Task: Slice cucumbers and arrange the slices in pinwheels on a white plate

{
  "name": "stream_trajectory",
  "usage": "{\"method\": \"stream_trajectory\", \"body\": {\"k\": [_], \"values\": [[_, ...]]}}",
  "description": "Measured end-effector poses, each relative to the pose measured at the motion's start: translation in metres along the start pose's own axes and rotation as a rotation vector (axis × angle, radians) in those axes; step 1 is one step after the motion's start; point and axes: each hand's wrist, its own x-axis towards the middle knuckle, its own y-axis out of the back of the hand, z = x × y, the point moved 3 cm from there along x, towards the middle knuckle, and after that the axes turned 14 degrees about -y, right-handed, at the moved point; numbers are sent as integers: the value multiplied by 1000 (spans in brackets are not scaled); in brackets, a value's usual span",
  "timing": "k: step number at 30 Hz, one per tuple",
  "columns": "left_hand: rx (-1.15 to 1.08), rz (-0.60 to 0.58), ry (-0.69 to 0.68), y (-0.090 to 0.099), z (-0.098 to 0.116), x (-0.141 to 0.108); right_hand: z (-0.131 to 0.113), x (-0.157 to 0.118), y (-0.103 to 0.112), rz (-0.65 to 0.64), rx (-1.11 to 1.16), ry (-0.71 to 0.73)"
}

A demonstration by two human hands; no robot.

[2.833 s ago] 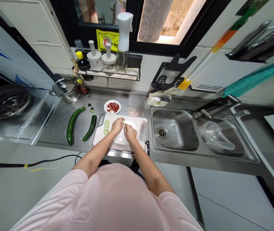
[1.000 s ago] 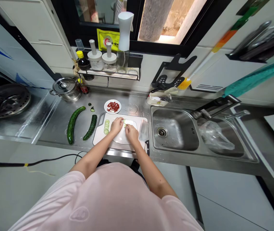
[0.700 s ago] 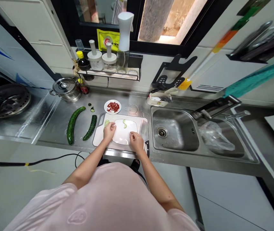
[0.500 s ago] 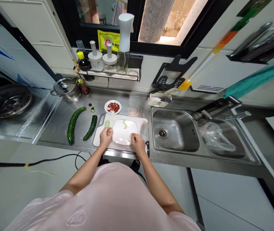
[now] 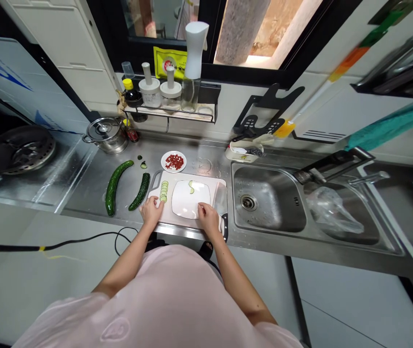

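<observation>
My left hand [image 5: 151, 211] is at the left edge of the cutting board [image 5: 152, 221], fingers apart, its tips by the near end of a row of cucumber slices [image 5: 164, 191]. My right hand [image 5: 208, 216] is closed at the lower right edge of a white square plate [image 5: 188, 205]; whatever its fingers hold is too small to make out. Pale green cucumber pieces [image 5: 191, 187] lie at the plate's top. A knife [image 5: 221, 198] rests on the board's right side, its black handle near my right wrist.
Two cucumbers [image 5: 111, 191] [image 5: 141, 192] and small cut ends [image 5: 143, 165] lie left of the board. Behind it is a plate of chopped red pieces [image 5: 173, 162]. A lidded pot [image 5: 107, 135] stands back left; a double sink [image 5: 268, 198] is at right.
My left hand has moved left and down from the plate's edge to the near end of the slices, and its fingers have opened. My right hand stays by the plate. The view has shifted slightly.
</observation>
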Motion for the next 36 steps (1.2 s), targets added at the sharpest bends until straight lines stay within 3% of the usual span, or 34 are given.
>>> {"method": "stream_trajectory", "body": {"k": [3,11,24,31,36], "values": [[43,-22,19,-1,4,2,1,-1,0,-13,2,-9],[52,-27,-83,-9,7,2,3,-4,4,-8,33,-28],[-6,0,-51,-12,4,4,1,-4,6,7,77,-9],[-228,57,3,-15,0,5,1,-5,8,44,134,36],[-713,147,56,-11,10,13,-6,-5,14,45,189,47]]}}
